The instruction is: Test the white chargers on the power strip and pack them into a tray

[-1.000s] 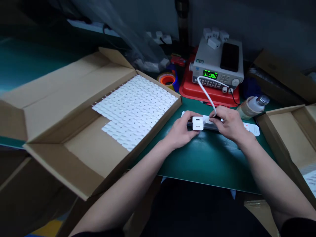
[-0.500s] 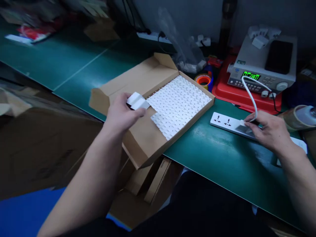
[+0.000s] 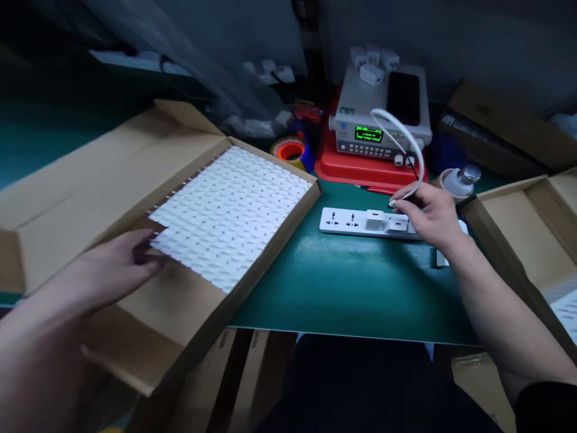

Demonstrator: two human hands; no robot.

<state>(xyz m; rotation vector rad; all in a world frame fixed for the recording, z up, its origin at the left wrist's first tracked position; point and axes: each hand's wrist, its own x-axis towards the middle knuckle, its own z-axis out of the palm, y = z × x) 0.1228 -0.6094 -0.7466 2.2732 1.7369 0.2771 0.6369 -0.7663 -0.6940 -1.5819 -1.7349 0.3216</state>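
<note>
My left hand (image 3: 119,264), blurred, reaches into an open cardboard box (image 3: 274,258). Its thumb and fingers are apart at the edge of the packed white adapters (image 3: 234,210), and nothing shows between them. The finger ends are partly hidden. My right hand (image 3: 430,213) pinches the end of a white cable (image 3: 417,153) just above a white power strip (image 3: 338,221). Two white adapters, one left (image 3: 374,219) and one right (image 3: 397,224), sit plugged into the strip, their ports facing up. The cable's plug end is apart from both.
Behind the strip, a grey bench meter (image 3: 374,111) with a green display stands on a red tray (image 3: 336,171). Loose adapters (image 3: 372,73) and a black phone (image 3: 403,96) lie on top. Tape rolls (image 3: 291,150) and a bottle (image 3: 460,180) stand nearby. Another open box (image 3: 509,222) is at right.
The view has swung right. The white adapter is no longer visible in my left hand, which is now lower in the box. My right hand has lifted the cable end off the strip's adapters.
</note>
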